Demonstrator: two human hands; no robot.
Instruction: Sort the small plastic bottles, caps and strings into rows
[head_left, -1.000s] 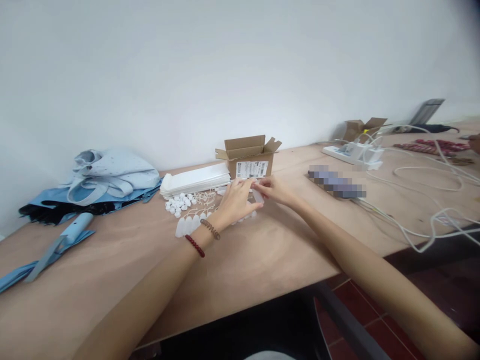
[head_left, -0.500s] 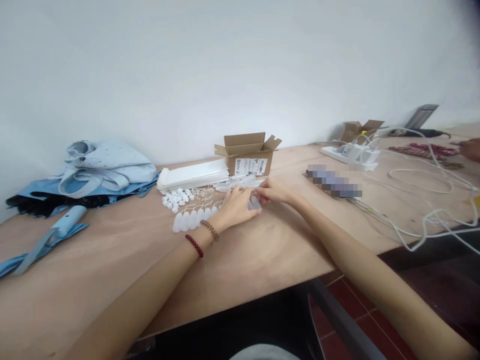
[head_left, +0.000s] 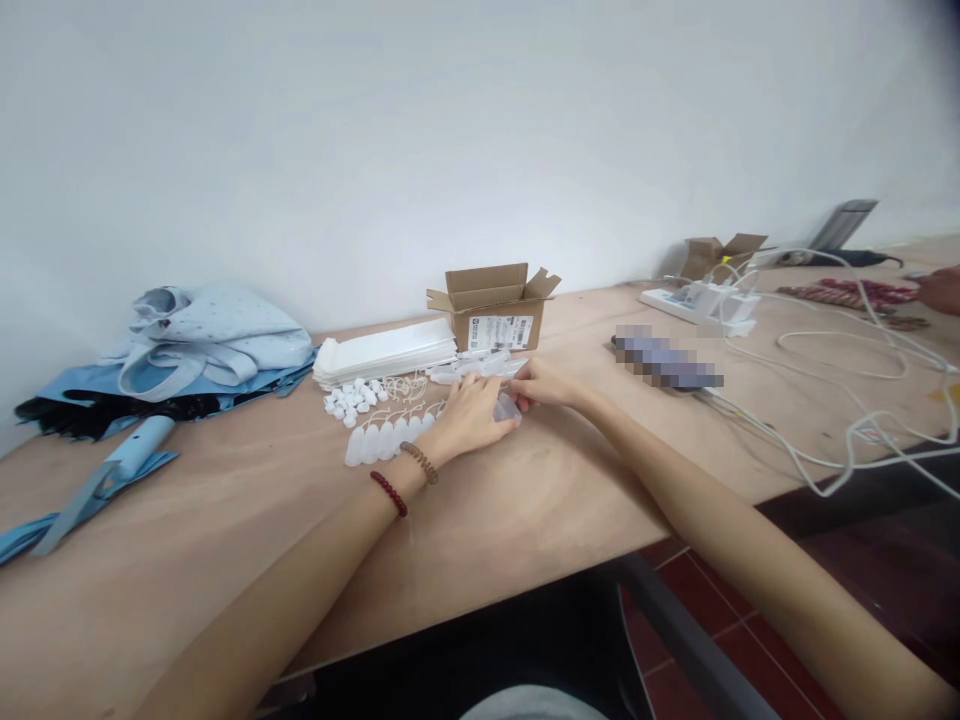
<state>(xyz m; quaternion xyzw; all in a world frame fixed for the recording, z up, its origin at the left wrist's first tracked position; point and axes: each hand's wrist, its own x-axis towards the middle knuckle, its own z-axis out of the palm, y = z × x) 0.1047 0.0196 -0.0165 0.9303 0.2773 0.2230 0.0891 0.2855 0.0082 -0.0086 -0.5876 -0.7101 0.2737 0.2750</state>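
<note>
My left hand (head_left: 474, 412) lies palm down over a row of small translucent white pieces with string loops (head_left: 384, 440), its thumb apart from its fingers. A translucent piece (head_left: 508, 408) shows between that thumb and the fingers. My right hand (head_left: 546, 384) is closed in a pinch against the left fingertips; what it grips is hidden. White caps (head_left: 352, 400) and loose cord loops (head_left: 406, 387) lie left of the left hand. Beyond the hands are more clear, elongated pieces (head_left: 480, 366).
An open cardboard box (head_left: 495, 330) stands behind a stack of white sheets or sleeves (head_left: 386, 355). Blue fabric (head_left: 217, 340) and a blue strap (head_left: 135, 450) lie left. A blurred-out device (head_left: 667, 360), a power strip (head_left: 701, 303) and loose cables lie right. Another person's hand (head_left: 939, 290) is at the far right.
My right hand has shifted very slightly at the left fingertips, and the translucent piece by the left thumb looks slightly turned. The left hand stays in place.
</note>
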